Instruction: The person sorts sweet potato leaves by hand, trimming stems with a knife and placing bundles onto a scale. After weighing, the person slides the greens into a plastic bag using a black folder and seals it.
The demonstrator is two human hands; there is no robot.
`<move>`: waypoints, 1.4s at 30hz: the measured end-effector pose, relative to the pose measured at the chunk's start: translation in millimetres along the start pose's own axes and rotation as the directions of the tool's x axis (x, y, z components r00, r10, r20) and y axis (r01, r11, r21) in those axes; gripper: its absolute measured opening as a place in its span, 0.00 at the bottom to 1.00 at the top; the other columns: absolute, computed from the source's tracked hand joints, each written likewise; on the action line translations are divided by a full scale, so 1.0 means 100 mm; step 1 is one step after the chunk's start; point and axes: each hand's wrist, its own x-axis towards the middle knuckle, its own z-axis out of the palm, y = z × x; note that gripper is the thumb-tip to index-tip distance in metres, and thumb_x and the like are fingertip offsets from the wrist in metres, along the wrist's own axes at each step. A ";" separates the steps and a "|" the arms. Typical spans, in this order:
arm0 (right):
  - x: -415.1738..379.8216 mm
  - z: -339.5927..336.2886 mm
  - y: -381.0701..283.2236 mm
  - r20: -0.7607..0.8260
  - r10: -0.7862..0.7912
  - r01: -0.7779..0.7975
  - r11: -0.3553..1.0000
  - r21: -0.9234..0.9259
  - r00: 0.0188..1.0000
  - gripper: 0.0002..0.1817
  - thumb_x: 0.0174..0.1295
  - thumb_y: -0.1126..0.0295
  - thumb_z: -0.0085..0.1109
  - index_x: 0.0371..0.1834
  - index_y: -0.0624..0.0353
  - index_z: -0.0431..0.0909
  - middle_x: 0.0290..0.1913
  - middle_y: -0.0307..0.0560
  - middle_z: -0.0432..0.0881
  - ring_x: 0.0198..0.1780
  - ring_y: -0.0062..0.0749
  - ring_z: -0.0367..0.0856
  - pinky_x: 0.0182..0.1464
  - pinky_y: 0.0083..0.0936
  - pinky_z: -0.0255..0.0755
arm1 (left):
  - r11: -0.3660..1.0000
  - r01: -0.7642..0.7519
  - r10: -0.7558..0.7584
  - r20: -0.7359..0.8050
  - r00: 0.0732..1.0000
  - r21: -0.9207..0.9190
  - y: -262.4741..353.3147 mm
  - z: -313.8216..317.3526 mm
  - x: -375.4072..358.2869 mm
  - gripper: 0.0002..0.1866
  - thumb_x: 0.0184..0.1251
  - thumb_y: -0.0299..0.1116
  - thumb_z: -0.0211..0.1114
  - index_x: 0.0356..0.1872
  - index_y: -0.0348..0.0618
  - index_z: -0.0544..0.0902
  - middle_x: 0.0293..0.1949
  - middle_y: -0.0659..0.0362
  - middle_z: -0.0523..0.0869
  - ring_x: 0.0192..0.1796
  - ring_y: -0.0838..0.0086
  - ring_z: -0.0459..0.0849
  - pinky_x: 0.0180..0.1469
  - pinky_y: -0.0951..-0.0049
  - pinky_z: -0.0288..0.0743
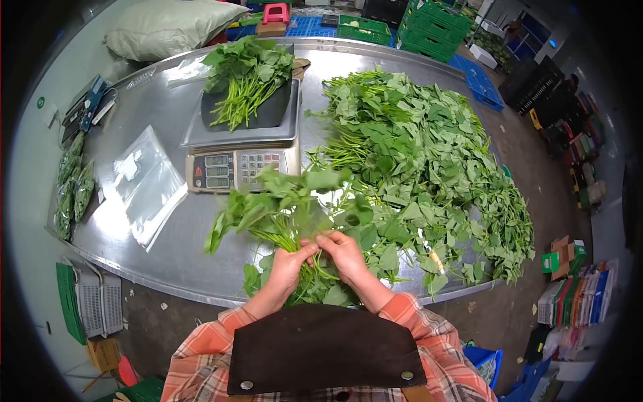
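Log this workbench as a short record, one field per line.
Left hand: closed around a bunch of leafy stems
Right hand: fingers at the same bunch, close beside the left
Scale: bears a black tray of greens
Right side: large loose pile of greens
Left side: flat clear bags
Surface: metal table

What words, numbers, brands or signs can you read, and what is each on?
None is readable.
Digital scale: digits on display panel, too small.
Keypad: key markings, too small.
Red emblem beside the displays: blurred.
Round green wall sign: too small.
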 end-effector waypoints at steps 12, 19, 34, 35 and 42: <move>-0.43 -0.50 -0.21 -0.005 -0.038 0.036 0.904 0.425 0.999 0.11 0.66 0.67 0.51 0.38 0.64 0.79 0.42 0.50 0.81 0.42 0.30 0.80 0.45 0.27 0.75 | 0.978 0.079 -0.111 -0.163 0.980 -0.191 0.26 -0.51 0.28 0.07 0.63 0.30 0.61 0.39 0.40 0.76 0.34 0.58 0.81 0.31 0.76 0.74 0.32 0.73 0.70; -0.55 -0.47 -0.20 0.014 0.126 -0.085 0.746 -0.661 0.992 0.15 0.62 0.60 0.58 0.39 0.62 0.79 0.31 0.40 0.79 0.25 0.22 0.76 0.30 0.19 0.72 | 0.941 0.071 -0.078 -0.009 0.997 -0.330 0.45 -0.40 0.18 0.13 0.64 0.30 0.61 0.46 0.34 0.74 0.37 0.53 0.82 0.40 0.67 0.81 0.43 0.66 0.76; -0.19 0.23 -0.18 0.386 0.123 0.068 0.892 -0.447 0.914 0.11 0.68 0.66 0.46 0.43 0.59 0.77 0.27 0.38 0.80 0.20 0.20 0.74 0.25 0.19 0.68 | 0.910 -0.018 0.060 0.090 0.994 -0.414 0.72 -0.24 0.08 0.05 0.70 0.32 0.51 0.38 0.42 0.69 0.22 0.63 0.66 0.24 0.75 0.69 0.32 0.67 0.73; -0.16 0.23 -0.20 0.413 0.008 0.245 0.794 -0.557 0.911 0.10 0.68 0.66 0.47 0.40 0.59 0.76 0.25 0.40 0.80 0.19 0.25 0.75 0.25 0.22 0.69 | 0.926 -0.065 0.098 0.070 0.993 -0.372 0.78 -0.21 0.09 0.05 0.70 0.33 0.51 0.38 0.42 0.68 0.22 0.64 0.66 0.24 0.75 0.68 0.31 0.68 0.72; -0.14 -0.04 -0.20 0.273 0.085 0.076 0.845 -0.529 0.958 0.12 0.70 0.66 0.45 0.40 0.61 0.78 0.16 0.33 0.69 0.19 0.14 0.66 0.24 0.15 0.62 | 0.799 -0.569 0.600 -0.176 0.781 0.195 1.81 -0.25 0.81 0.08 0.73 0.35 0.49 0.37 0.42 0.70 0.17 0.64 0.69 0.19 0.80 0.68 0.22 0.78 0.64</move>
